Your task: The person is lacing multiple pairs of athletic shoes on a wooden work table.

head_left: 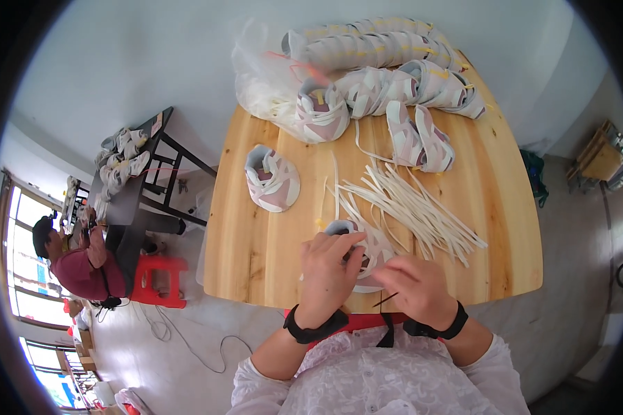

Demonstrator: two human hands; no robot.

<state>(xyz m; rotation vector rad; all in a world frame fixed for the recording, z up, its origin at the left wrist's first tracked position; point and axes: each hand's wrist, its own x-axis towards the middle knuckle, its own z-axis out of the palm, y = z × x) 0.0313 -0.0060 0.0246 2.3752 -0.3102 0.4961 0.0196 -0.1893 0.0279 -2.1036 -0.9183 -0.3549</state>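
At the table's near edge lies a white and pink shoe upper (375, 250), with a grey lining and a yellow tab at its collar. My left hand (332, 266) grips it on its left side, fingers bent over the opening. Close to its right side, my right hand (419, 285) has its fingers closed around a thin dark stick-like tool (385, 299), whose tip sticks out toward the left. White laces (338, 185) run up from the upper. A loose bundle of flat white shoelaces (422, 207) lies just beyond my right hand.
Another shoe upper (273, 178) stands at left on the wooden table (239, 256). A pair of uppers (420, 137), long nested rows (374, 52) and a clear plastic bag (259, 83) lie farther back. Off left, a person (90, 266) sits by a dark table (128, 187) and red stool (160, 280).
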